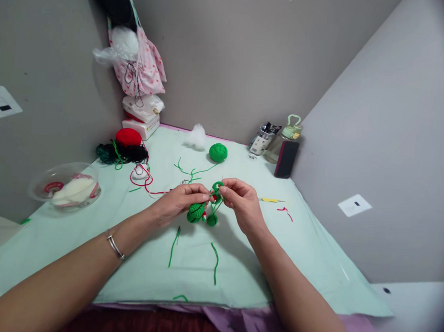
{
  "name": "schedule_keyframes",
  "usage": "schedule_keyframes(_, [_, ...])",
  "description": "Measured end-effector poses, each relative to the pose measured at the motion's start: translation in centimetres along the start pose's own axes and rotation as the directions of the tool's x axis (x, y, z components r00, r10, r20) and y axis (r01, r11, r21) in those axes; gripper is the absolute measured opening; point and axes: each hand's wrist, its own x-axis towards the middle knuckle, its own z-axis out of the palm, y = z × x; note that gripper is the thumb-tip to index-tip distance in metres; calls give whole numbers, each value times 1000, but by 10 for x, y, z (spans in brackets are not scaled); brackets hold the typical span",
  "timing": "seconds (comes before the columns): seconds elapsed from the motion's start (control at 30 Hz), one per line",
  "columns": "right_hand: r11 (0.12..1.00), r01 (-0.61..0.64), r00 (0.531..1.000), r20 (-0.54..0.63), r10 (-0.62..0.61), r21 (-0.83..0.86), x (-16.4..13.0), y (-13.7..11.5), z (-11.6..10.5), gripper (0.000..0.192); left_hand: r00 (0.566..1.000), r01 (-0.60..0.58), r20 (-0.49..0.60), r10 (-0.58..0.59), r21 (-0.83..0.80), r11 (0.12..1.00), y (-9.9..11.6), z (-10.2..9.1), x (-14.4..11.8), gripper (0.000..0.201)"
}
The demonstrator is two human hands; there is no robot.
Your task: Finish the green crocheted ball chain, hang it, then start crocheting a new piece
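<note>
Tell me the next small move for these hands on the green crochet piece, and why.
Probably draw the yarn snug: the left hand and right hand pinch the green crochet piece above the table, and loose green strands hang beneath it.

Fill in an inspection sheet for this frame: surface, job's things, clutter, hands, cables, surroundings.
Surface: pale green table cover, purple cloth at its near edge.
Job's things: small green crochet piece with loops and a little red, held above the cover between both hands.
Clutter: green yarn ball, red yarn ball, white stuffing tuft, loose green strands, clear bowl, yellow hook, jar of tools, bottle.
Hands: left hand and right hand both pinch the piece; bracelet on left wrist.
Cables: nothing seen.
Surroundings: grey walls; pink bag hanging at the corner.
</note>
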Motion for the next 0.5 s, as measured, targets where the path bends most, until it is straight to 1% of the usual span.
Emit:
schedule_keyframes(0.1, [999, -29, 999, 15, 29, 24, 2, 1, -1, 22, 1000, -15, -8, 15, 2, 1000, 0, 1, 0, 17])
schedule_keyframes(0.3, [986, -148, 989, -1, 149, 71, 5, 2, -1, 25, 996, -83, -22, 84, 6, 996, -2, 2, 0, 17])
schedule_keyframes(0.37, [985, -148, 989, -18, 150, 87, 5, 1, 0, 26, 996, -85, -19, 86, 26, 996, -2, 3, 1, 20])
schedule_keyframes(0.5, [989, -112, 993, -26, 115, 95, 4, -1, 0, 26, 998, -60, -16, 60, 52, 997, 0, 3, 0, 26])
